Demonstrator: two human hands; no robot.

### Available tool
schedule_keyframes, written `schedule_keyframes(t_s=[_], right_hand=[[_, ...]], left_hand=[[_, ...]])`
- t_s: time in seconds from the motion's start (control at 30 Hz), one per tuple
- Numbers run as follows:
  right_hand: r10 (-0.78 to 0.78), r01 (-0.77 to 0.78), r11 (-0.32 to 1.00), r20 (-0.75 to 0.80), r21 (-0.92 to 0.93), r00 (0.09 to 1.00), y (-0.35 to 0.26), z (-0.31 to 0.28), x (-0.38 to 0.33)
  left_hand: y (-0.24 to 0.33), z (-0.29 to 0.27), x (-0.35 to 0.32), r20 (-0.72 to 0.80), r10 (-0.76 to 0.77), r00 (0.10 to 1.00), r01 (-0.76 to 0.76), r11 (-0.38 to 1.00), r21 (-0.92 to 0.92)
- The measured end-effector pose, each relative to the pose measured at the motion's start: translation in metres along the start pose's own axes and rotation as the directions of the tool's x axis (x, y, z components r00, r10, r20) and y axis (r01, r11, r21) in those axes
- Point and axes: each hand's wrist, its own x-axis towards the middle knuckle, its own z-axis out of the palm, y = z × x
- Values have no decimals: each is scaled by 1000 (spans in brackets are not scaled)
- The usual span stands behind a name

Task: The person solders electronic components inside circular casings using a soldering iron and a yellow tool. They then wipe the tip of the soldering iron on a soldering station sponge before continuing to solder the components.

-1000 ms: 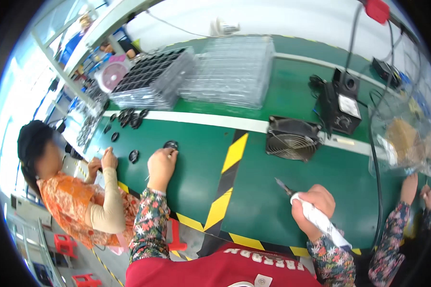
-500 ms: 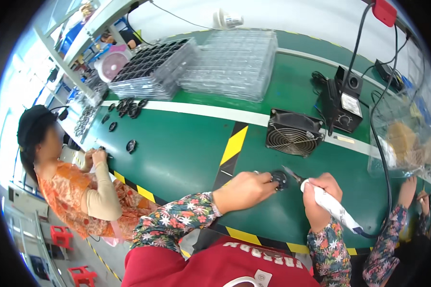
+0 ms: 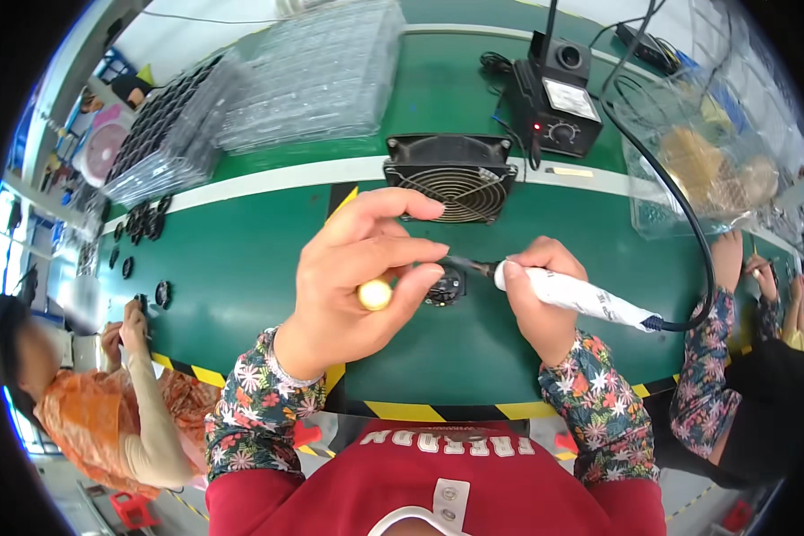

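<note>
My right hand (image 3: 549, 299) grips a white-wrapped soldering iron (image 3: 590, 295); its metal tip points left. My left hand (image 3: 357, 277) is raised left of the tip, thumb and fingers bent close together. A small thing with a round yellow end (image 3: 374, 294) is tucked in its curled fingers; the rest of it is hidden. Whether the fingertips pinch a thin wire is too fine to make out. Just beneath the iron's tip a round black part (image 3: 447, 288) lies on the green table (image 3: 482, 353), partly covered by my left fingertips.
A black fan (image 3: 451, 179) stands ahead, with a black soldering station (image 3: 558, 107) to its right. Clear plastic trays (image 3: 313, 80) are stacked at the far left. A clear bin (image 3: 688, 170) is at right. Co-workers sit on both sides; several black parts (image 3: 143, 221) lie left.
My left hand has let go of the round black part and risen, now with the yellow-ended thing in it. The iron has turned more level, and the view has shifted right.
</note>
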Motion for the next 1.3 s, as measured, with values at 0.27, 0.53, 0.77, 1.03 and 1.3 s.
schedule_keyframes(t_s=[0.27, 0.53, 0.77, 1.03, 1.3], right_hand=[[-43, 46, 998, 84, -38, 996, -4, -5, -4], [-20, 23, 999, 130, -27, 991, -1, -7, -6], [-34, 37, 999, 159, -12, 987, -2, -5, -5], [-19, 26, 999, 175, -37, 984, -1, -2, -5], [-31, 41, 998, 174, -55, 984, 0, 0, -5]], left_hand=[[-37, 25, -25, -4, 95, 996, -95, 991, -95], [-38, 31, -29, 54, 19, 998, -17, 999, -36], [-39, 29, -29, 83, 2, 997, -2, 1000, -2], [-47, 37, -29, 35, 55, 998, -53, 997, -59], [-47, 40, -31, 3, 44, 999, -44, 994, -103]])
